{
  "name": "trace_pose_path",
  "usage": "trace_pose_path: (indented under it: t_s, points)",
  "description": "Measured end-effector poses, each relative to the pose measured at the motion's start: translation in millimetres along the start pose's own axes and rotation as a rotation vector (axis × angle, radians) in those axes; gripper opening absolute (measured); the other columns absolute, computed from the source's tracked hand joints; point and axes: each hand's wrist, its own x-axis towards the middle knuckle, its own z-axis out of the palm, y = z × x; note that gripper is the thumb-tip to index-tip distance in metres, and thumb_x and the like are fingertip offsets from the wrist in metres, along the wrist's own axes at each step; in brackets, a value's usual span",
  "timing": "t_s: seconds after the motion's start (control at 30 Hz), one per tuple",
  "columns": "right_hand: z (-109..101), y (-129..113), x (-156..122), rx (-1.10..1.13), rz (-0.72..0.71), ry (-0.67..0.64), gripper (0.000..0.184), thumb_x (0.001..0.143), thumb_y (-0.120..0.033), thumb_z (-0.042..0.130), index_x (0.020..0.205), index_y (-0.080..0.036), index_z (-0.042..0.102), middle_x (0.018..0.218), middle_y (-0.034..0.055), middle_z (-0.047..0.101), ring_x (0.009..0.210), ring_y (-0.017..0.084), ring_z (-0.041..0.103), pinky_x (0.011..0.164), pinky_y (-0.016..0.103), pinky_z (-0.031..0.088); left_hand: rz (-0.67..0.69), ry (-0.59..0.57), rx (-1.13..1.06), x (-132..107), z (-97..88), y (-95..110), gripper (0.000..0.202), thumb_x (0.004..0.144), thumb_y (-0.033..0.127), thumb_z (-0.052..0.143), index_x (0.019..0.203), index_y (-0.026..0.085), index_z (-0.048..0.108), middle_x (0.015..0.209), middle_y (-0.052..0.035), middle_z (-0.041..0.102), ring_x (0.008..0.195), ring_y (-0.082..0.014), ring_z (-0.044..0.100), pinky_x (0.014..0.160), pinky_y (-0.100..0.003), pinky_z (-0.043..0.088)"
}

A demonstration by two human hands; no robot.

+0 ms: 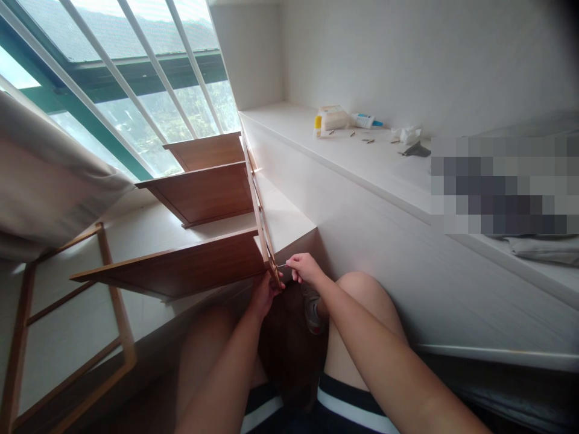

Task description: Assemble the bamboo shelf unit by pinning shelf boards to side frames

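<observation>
A brown wooden shelf unit (205, 193) lies on its side over a white ledge (284, 220), its three boards joined to a thin side rail (261, 223). My left hand (265, 293) grips the near end of that rail from below, fingers closed round it. My right hand (304, 267) pinches a thin metal pin or tool (281, 266), its tip against the rail's near end. My bare knees and dark shorts fill the bottom of the view.
A wooden side frame (67, 325) leans at the lower left. On the white counter (362, 160) lie several screws (367, 140), a glue tube (366, 121), a small box (332, 116) and a crumpled tissue (409, 134). A barred window (136, 72) stands behind.
</observation>
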Motion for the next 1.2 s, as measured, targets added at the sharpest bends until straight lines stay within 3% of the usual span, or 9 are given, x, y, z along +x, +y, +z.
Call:
trace_pose_path:
  t_s: [0.2,0.4,0.6,1.2]
  points:
    - [-3.9,-1.0,3.1,-0.017,-0.014,0.096,0.017,0.085,-0.027,0.053,0.075,-0.016,0.060,0.037,-0.0067,0.050,0.027,0.006,0.036,0.030,0.017,0.025,0.002,-0.003,0.007,0.1,-0.8,-0.3,0.038,0.077,0.045,0.070,0.102,0.017,0.061,0.079,-0.0002,0.066,0.054,-0.0099,0.061,0.050,-0.023,0.049]
    - [-4.6,3.6,2.0,-0.026,-0.045,0.035,0.009,0.081,-0.024,0.061,0.081,-0.016,0.063,0.056,-0.0031,0.062,0.036,0.006,0.050,0.032,0.014,0.032,-0.007,-0.004,0.017,-0.4,0.1,1.1,0.039,0.076,0.045,0.070,0.101,0.017,0.060,0.078,0.0004,0.066,0.051,-0.0095,0.060,0.049,-0.023,0.048]
    - [-5.1,4.9,2.0,-0.004,-0.050,0.035,0.009,0.082,-0.022,0.057,0.086,-0.015,0.063,0.077,0.0030,0.069,0.045,0.008,0.059,0.032,0.013,0.039,-0.014,-0.002,0.024,-2.4,2.7,4.3,0.038,0.076,0.046,0.070,0.099,0.017,0.059,0.078,0.0006,0.066,0.050,-0.0098,0.060,0.049,-0.023,0.047]
    - [-0.1,6.2,2.8,0.014,-0.083,0.036,0.011,0.082,-0.024,0.057,0.085,-0.015,0.063,0.087,0.0049,0.070,0.046,0.009,0.061,0.032,0.015,0.043,-0.021,-0.003,0.021,-5.1,5.8,7.9,0.038,0.074,0.045,0.073,0.096,0.018,0.058,0.076,0.0017,0.066,0.051,-0.0098,0.060,0.050,-0.023,0.047]
